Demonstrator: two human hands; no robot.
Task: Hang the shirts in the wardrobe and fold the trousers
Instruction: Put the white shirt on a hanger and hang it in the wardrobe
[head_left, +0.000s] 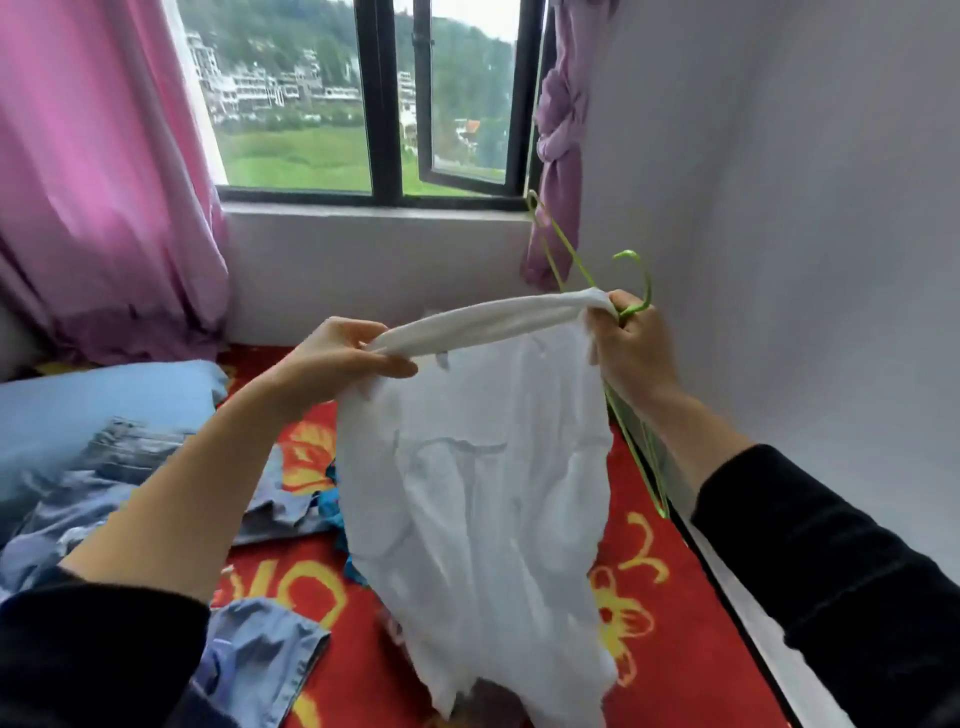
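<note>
Left hand: your left hand (353, 358) pinches the bunched edge of the white fabric shirt (478, 493).
Right hand: your right hand (636, 348) clamps the shirt and a thin green hanger (626, 254).
Shirt: hangs above the red flowered bed (685, 587), right of the blue denim trousers (104, 467).

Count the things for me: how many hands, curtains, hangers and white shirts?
hands: 2, left hand, right hand
curtains: 2, pink curtain, purple curtain
hanger: 1
shirt: 1
Total: 6

Shirt (478, 493) over bedspread (649, 597); jeans (104, 483) left; hanger (635, 309) right; window (291, 104) behind.
</note>
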